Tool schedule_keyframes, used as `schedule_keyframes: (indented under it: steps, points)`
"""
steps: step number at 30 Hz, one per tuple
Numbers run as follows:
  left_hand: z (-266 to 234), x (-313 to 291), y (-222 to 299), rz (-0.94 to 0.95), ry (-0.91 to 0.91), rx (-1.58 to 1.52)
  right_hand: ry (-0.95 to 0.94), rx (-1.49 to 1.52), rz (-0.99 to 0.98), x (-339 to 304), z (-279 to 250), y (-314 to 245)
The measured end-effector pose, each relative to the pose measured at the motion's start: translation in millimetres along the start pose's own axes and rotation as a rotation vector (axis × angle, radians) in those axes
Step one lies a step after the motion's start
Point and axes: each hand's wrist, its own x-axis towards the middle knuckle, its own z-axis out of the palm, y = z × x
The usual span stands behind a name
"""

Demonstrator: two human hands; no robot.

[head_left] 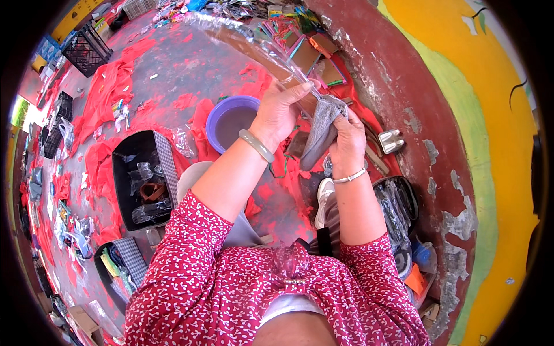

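In front of me, my left hand point(278, 109) pinches a long piece of clear plastic film point(254, 46) between thumb and fingers. The film stretches up and away to the left and shines in the light. Beside it, my right hand point(348, 138) is closed on a grey knitted, slipper-shaped piece point(321, 128), whose rounded end points down toward me. The film's lower end meets the top of the grey piece near my left fingertips. Whether it goes inside is hidden.
A purple basin point(214, 124) of cloudy liquid stands ahead. Black fabric boxes point(131, 199) lie to the left, one holding a brown item and plastic. A dark bag point(408, 193) with clear packages sits at right by the peeling wall point(427, 109). Red cloth point(101, 173) litters the floor.
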Motion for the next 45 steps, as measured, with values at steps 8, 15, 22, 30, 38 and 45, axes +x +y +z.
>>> schedule_keyframes:
  steps: [8,15,22,30,38,45]
  points:
    - [-8,2,-3,-0.062,0.046,0.032,0.013,0.290,-0.057,7,-8,-2]
    - [-20,9,6,-0.014,0.076,0.006,-0.012,0.309,-0.038,17,-24,-30]
    - [-12,6,11,0.052,0.005,0.226,-0.224,-0.063,0.121,10,-32,-25]
    - [4,-4,9,0.014,-0.146,0.283,-0.156,-0.190,0.125,3,-20,-19]
    - [-9,1,3,0.000,-0.195,0.304,-0.009,-0.665,-0.410,10,-18,6]
    - [1,-3,5,-0.068,-0.152,0.273,0.123,-1.138,-0.865,3,-5,-9]
